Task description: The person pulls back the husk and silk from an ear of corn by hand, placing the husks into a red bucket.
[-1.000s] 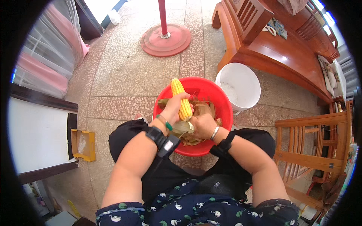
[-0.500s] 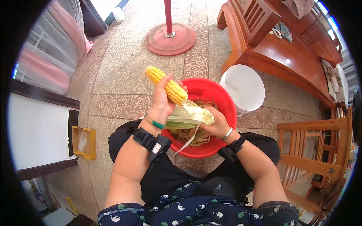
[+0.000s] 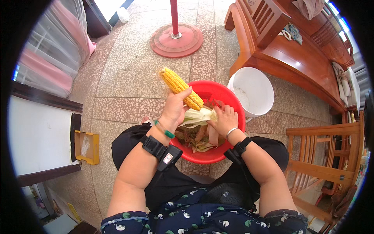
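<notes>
A yellow ear of corn [image 3: 180,85] tilts up and away to the left, its kernels bare. My left hand [image 3: 174,108] is wrapped around its lower part, thumb across the kernels. Pale corn husk [image 3: 198,117] hangs below the ear and runs over to my right hand [image 3: 225,121]. The fingers of that hand are closed on the husk's stalk end, partly hiding it. Both hands are above a red basin [image 3: 237,109], in which loose husks and brown silk [image 3: 194,141] lie.
A white bucket [image 3: 257,93] stands right beside the basin. Beyond are a red round pole base [image 3: 176,41] and a wooden bench [image 3: 288,58]. A wooden chair [image 3: 317,163] is at the right, and a yellow box [image 3: 95,149] sits on the floor at left.
The ear and my left hand have shifted slightly right. My right hand has turned, its fingers now pointing forward over the stalk end. Less husk spreads between the hands, showing more of the basin's contents.
</notes>
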Motion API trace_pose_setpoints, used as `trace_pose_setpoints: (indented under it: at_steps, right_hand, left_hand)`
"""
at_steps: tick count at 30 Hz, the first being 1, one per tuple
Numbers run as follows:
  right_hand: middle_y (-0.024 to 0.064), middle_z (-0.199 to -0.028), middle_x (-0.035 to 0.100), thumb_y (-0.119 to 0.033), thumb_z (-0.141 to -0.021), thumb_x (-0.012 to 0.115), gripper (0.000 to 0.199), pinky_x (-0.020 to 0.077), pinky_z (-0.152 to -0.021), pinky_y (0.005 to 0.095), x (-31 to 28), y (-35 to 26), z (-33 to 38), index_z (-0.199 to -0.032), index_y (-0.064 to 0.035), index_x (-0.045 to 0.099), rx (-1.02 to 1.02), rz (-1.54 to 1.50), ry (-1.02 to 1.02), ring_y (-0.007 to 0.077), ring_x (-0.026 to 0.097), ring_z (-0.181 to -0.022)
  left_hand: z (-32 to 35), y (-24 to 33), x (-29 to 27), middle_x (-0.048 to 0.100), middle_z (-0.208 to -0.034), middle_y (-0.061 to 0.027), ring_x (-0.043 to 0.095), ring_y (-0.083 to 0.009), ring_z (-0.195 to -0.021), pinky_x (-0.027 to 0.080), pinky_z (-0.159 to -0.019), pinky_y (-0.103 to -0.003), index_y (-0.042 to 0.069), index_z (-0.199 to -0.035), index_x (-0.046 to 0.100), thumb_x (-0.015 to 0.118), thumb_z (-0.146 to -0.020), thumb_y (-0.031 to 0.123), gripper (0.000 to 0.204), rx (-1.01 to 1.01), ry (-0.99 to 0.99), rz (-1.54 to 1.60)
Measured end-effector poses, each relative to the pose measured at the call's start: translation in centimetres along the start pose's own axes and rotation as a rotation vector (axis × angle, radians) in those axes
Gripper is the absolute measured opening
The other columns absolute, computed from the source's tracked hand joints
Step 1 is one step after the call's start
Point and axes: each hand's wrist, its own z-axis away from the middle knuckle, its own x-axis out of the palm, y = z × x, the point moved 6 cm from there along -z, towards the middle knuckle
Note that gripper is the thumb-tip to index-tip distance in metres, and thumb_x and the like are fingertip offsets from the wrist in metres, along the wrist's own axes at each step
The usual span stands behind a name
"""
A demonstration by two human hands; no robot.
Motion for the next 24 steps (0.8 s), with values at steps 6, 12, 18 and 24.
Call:
trace_pose_setpoints:
  at_steps: [6, 12, 18, 24]
  right_hand:
    - [0.0166, -0.114, 0.044, -0.013, -0.071, 0.062, 0.046, 0.0431, -0.084, 0.0421, 4.1, 2.7, -2.2, -0.114, -0.0103, 0.047, 0.053, -0.395, -0.138, 0.0353, 0.050, -0.101]
    - [0.0195, -0.124, 0.040, -0.006, -0.069, 0.054, 0.055, 0.0401, -0.089, 0.0414, 4.8, 1.1, -2.1, -0.123, -0.0070, 0.042, -0.127, -0.336, -0.194, 0.0362, 0.046, -0.105]
    - [0.0092, -0.115, 0.048, 0.000, -0.072, 0.057, 0.053, 0.0458, -0.070, 0.0244, -1.5, -3.6, -1.5, -0.122, -0.0029, 0.041, 0.061, -1.543, -0.506, 0.0182, 0.056, -0.087]
    - [0.0100, -0.093, 0.060, -0.017, -0.079, 0.061, 0.036, 0.0463, -0.062, 0.0265, -1.9, -3.8, -1.0, -0.109, -0.0013, 0.051, 0.042, -1.313, -0.450, 0.0179, 0.059, -0.073]
  left_hand:
    - [1.0, 1.2, 1.1, 0.049, -0.097, -0.0090, 0.056, -0.0218, -0.086, 0.053, -0.068, -0.037, 0.008, -0.107, 0.032, 0.066, -0.074, 0.004, 0.047, 0.074, 0.054, -0.113]
    - [1.0, 0.7, 0.1, 0.049, -0.099, -0.0100, 0.057, -0.0227, -0.086, 0.053, -0.068, -0.036, 0.007, -0.108, 0.030, 0.068, -0.073, 0.005, 0.051, 0.081, 0.055, -0.161]
    - [1.3, 0.1, 0.8, 0.052, -0.098, -0.0075, 0.059, -0.0208, -0.085, 0.054, -0.065, -0.035, 0.008, -0.109, 0.038, 0.066, -0.076, 0.009, 0.044, 0.051, 0.082, -0.227]
    - [0.8, -0.1, 0.7, 0.051, -0.094, -0.0107, 0.059, -0.0214, -0.080, 0.054, -0.064, -0.034, 0.002, -0.110, 0.031, 0.067, -0.074, 0.006, 0.050, 0.089, 0.030, -0.263]
